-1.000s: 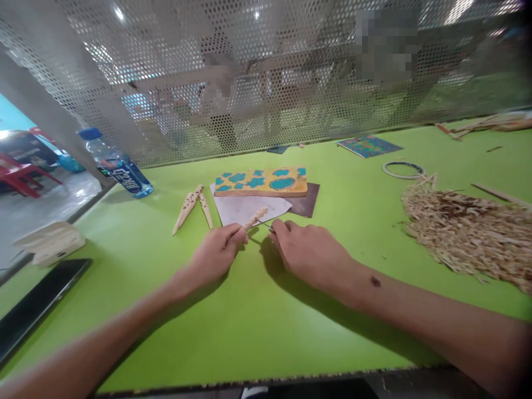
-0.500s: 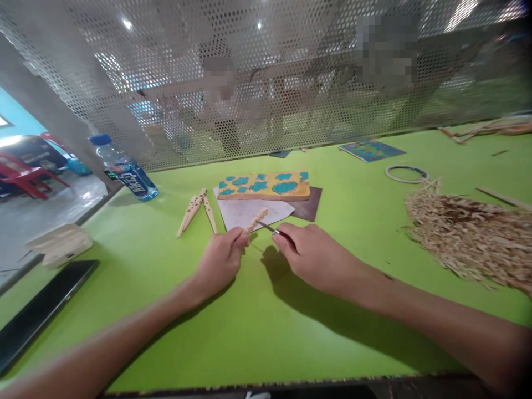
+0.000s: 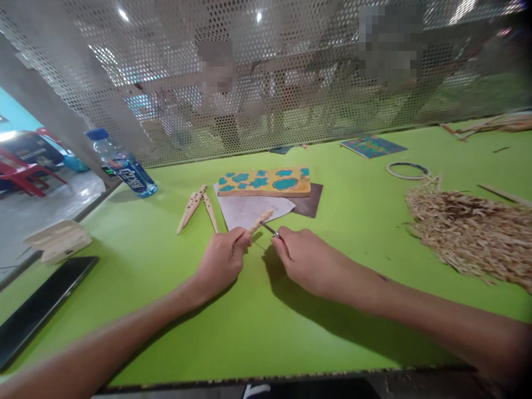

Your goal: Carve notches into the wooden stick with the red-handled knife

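Note:
My left hand (image 3: 222,257) is closed round the lower end of a small pale carved stick (image 3: 262,219), whose knobbly tip points up and away from me. A thin metal carving tool (image 3: 269,228) sits in my closed right hand (image 3: 305,255); its tip meets the side of the stick, and its handle is hidden in my fingers. Beyond my left hand lie several similar pale pointed sticks with dark holes (image 3: 194,205). A white paper sheet (image 3: 253,207) lies past the held stick, under a yellow block with blue patches (image 3: 270,188).
On the green table (image 3: 233,343), a water bottle (image 3: 128,172), an open pale case (image 3: 58,239) and a black phone-like slab (image 3: 45,305) are at left. A shavings-like fibre heap (image 3: 469,233), a tape ring (image 3: 407,170) and a patterned card (image 3: 372,147) lie right. Perforated mesh (image 3: 266,111) stands behind.
The carved stick's tip has shifted slightly right, with the tool still against it. Both hands keep their grip; the whole view has moved a little.

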`<state>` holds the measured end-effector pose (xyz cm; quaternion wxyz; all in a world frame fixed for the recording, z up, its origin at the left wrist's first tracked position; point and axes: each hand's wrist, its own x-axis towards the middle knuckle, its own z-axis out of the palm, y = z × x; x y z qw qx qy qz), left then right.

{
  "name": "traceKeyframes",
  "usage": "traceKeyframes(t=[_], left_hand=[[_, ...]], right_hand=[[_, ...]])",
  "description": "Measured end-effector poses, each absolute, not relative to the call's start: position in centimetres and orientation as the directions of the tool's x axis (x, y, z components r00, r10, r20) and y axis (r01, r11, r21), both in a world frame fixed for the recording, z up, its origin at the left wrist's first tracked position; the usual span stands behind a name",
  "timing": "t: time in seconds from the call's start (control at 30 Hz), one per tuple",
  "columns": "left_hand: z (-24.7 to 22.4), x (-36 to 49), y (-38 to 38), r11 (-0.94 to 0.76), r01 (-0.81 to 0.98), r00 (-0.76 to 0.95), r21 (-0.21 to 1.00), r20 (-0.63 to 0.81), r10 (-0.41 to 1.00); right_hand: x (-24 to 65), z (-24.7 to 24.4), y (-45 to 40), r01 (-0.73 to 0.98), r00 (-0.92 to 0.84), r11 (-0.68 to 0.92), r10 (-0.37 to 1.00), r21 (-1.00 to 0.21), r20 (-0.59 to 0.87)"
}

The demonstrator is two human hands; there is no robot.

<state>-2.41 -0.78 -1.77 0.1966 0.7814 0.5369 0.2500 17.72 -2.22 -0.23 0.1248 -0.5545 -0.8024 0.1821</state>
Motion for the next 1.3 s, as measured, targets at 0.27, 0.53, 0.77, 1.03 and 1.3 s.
traceKeyframes(t=[0.27, 0.53, 0.77, 1.03, 1.3], left_hand=[[-2.0, -2.2, -0.8, -0.366, 0.732, 0.278, 0.574, 0.239, 0.931], [-2.0, -2.1, -0.7, -0.36, 0.739, 0.273, 0.569, 0.237, 0.933], [-1.9, -2.1, -1.0, -0.377, 0.75, 0.282, 0.543, 0.254, 0.925], [-2.1, -2.0, -0.9, -0.379, 0.774, 0.308, 0.508, 0.22, 0.925], [-1.6, -1.8, -1.0, -0.335, 0.799, 0.298, 0.498, 0.156, 0.942]], right_hand=[[18.7, 0.3, -2.1, 0.791, -0.304, 0.286, 0.951, -0.541, 0.059], [18.4, 0.1, -2.4, 0.78, -0.306, 0.294, 0.949, -0.552, 0.074], [18.1, 0.1, -2.4, 0.712, -0.292, 0.24, 0.956, -0.66, 0.033], [17.3, -0.1, -2.7, 0.754, -0.31, 0.257, 0.951, -0.604, 0.017], [17.3, 0.1, -3.4, 0.923, -0.383, 0.384, 0.923, -0.03, 0.027]])
